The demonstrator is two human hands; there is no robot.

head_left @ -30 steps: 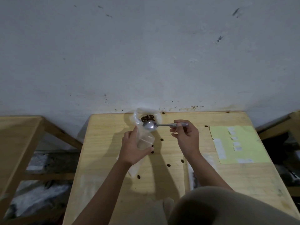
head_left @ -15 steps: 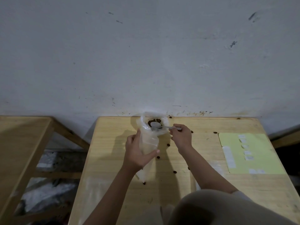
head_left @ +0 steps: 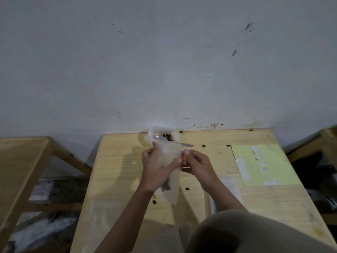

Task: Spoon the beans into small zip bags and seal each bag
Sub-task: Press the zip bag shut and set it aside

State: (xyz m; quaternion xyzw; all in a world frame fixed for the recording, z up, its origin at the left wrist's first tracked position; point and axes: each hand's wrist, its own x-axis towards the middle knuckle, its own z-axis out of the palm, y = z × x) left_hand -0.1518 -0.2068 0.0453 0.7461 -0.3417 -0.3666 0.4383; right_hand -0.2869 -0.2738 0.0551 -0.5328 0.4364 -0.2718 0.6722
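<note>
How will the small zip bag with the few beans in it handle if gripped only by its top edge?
Probably floppy: the zip bag is thin clear film that sags below the left hand. Likely bottom-heavy and apt to swing, since the beans sit low in it. Possibly slippery; both hands hold it, the right hand at its edge.

The bench (head_left: 116, 172) is pale yellowish wood with a fine straight grain, and dark brown beans (head_left: 187, 188) dot it. A clear, faintly milky small bag (head_left: 168, 157) shows a dark patch near its bottom, while a bigger see-through bag (head_left: 151, 134) at the back holds more dark brown beans around a shiny silver spoon (head_left: 160, 137). A light yellow-green sheet (head_left: 273, 161) carries small white labels (head_left: 259, 158), and the wall (head_left: 164, 61) is dull grey-white with dark scuffs.
</note>
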